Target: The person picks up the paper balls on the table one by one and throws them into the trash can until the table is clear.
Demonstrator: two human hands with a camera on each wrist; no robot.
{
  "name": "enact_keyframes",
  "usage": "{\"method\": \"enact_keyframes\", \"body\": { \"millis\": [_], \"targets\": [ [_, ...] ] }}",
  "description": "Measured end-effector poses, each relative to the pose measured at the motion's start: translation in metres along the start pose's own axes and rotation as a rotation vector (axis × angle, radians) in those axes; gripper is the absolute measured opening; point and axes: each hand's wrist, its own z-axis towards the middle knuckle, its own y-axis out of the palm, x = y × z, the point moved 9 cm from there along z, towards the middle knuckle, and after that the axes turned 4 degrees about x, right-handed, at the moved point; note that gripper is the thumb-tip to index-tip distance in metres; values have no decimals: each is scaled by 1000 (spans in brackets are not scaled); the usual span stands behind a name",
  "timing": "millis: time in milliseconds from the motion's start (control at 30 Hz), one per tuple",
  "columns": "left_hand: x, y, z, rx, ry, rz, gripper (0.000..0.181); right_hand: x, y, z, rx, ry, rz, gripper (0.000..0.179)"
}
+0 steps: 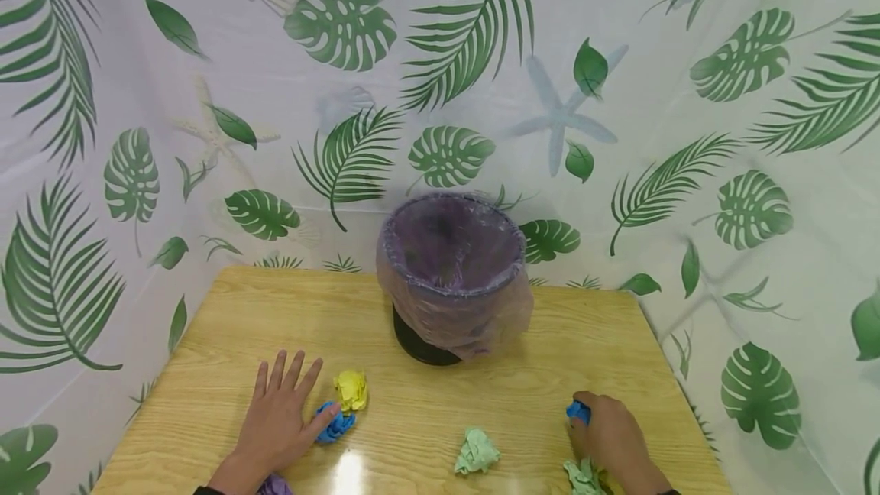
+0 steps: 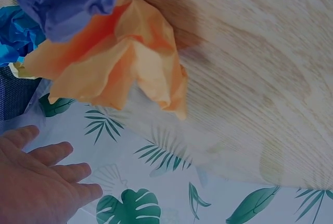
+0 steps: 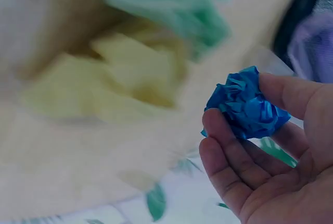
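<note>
Between the thumb and curled fingers of my right hand (image 1: 608, 430) is a crumpled blue paper ball (image 3: 244, 104), held at the table's right side. My left hand (image 1: 278, 422) is spread with straight fingers at the left. Its thumb lies over or beside another crumpled blue paper ball (image 1: 335, 424); whether they touch I cannot tell. Just beyond that ball is a yellow paper ball (image 1: 351, 389). A purple paper ball (image 1: 275, 485) shows partly under the left wrist. In the left wrist view an orange paper ball (image 2: 140, 62) lies close to the purple one.
A round bin (image 1: 450, 285) lined with a translucent purple bag stands at the table's back middle. A pale green paper ball (image 1: 477, 451) lies front centre. Another green one (image 1: 583, 476) and a yellow one (image 3: 130, 73) lie by the right wrist. Leaf-printed cloth (image 1: 447, 82) surrounds the table.
</note>
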Motion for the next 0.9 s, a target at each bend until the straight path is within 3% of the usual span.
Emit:
{"method": "enact_keyframes", "body": {
  "millis": [200, 533, 900],
  "targets": [
    [2, 2, 0, 22, 14, 6, 80, -34, -47, 12, 130, -61, 35, 40],
    [4, 1, 0, 18, 17, -8, 78, -103, -124, 25, 420, -273, 108, 41],
    [3, 2, 0, 25, 24, -6, 79, -153, -172, 52, 493, -353, 153, 39]
  ]
}}
